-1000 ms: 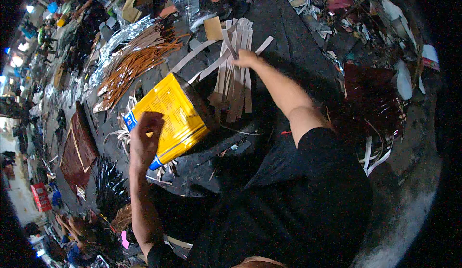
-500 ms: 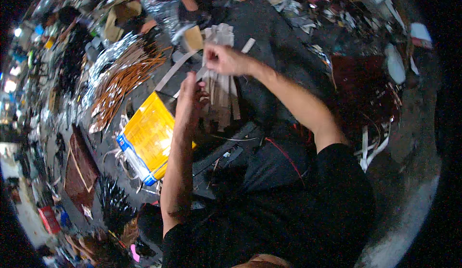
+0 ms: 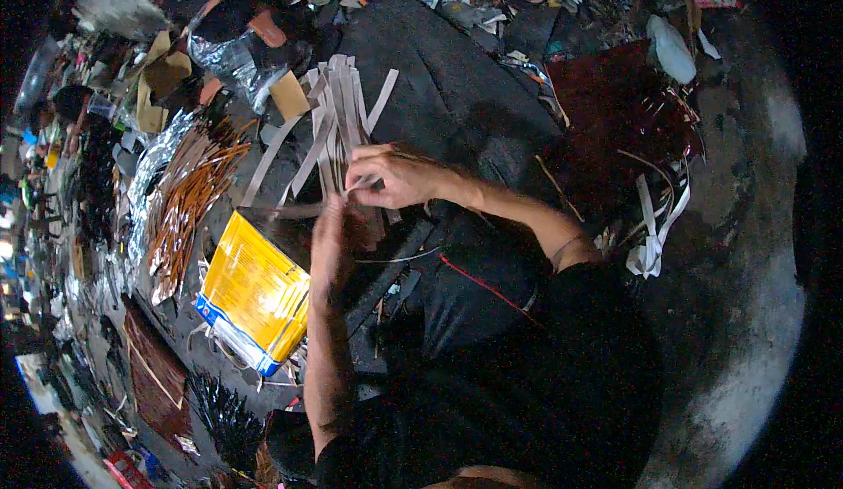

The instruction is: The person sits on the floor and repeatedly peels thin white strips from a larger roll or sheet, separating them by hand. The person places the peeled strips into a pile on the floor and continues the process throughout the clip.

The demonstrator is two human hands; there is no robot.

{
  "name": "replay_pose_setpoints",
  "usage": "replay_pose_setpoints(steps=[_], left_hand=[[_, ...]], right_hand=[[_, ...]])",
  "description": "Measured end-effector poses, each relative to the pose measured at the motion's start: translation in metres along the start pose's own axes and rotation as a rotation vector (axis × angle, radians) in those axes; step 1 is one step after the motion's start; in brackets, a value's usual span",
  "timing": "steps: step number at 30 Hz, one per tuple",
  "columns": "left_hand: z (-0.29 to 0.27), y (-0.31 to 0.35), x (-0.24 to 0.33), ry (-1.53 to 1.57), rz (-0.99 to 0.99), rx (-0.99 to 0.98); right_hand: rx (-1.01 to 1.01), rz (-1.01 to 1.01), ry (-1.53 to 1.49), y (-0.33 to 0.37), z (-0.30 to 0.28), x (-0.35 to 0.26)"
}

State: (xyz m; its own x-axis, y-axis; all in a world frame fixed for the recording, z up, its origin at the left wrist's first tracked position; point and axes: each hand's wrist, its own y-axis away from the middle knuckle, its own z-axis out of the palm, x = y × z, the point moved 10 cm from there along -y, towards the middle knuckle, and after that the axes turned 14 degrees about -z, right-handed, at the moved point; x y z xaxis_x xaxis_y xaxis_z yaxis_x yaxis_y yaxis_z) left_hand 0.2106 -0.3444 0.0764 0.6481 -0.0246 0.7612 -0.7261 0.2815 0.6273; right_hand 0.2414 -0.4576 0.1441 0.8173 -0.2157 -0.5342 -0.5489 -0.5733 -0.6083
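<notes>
A fanned bundle of long, flat beige-grey strips (image 3: 337, 94) lies on a dark surface, its near end running under my hands. My right hand (image 3: 391, 175) is closed over the bundle's middle, thumb and fingers pinching a pale strip. Right beside it, almost touching, is my left hand (image 3: 330, 226), smeared by motion, so its fingers cannot be made out. A blurred strip stretches leftward from near the left hand. One loose strip (image 3: 268, 162) lies left of the bundle. Next to my left forearm a yellow packet (image 3: 255, 283) with a blue and white edge rests tilted.
Brown and silvery strips (image 3: 189, 208) are heaped at left. A dark red sheet (image 3: 601, 107) lies at right, with white strips (image 3: 650, 248) near it. Cardboard pieces (image 3: 165, 76) and mixed scraps surround the far side. A thin red cord (image 3: 487, 283) crosses the dark cloth near me.
My right hand has come down toward me and closed in beside my left hand. The view has shifted, so the surroundings sit further left in the picture.
</notes>
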Motion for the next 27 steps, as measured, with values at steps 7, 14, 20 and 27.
replay_pose_setpoints(steps=[7,14,20,27], left_hand=[[-0.079,-0.015,-0.012,0.393,0.117,0.138],[-0.016,-0.026,-0.025,0.336,0.074,-0.043],[0.004,-0.039,-0.043,0.452,0.088,-0.141],[0.005,-0.031,-0.044,0.283,0.096,-0.101]], right_hand=[[-0.072,0.11,0.191,0.029,-0.04,0.016],[0.142,0.121,0.366,0.03,-0.032,0.016],[0.108,0.299,-0.279,0.037,0.013,0.015],[0.091,0.382,-0.383,0.052,0.023,0.028]])
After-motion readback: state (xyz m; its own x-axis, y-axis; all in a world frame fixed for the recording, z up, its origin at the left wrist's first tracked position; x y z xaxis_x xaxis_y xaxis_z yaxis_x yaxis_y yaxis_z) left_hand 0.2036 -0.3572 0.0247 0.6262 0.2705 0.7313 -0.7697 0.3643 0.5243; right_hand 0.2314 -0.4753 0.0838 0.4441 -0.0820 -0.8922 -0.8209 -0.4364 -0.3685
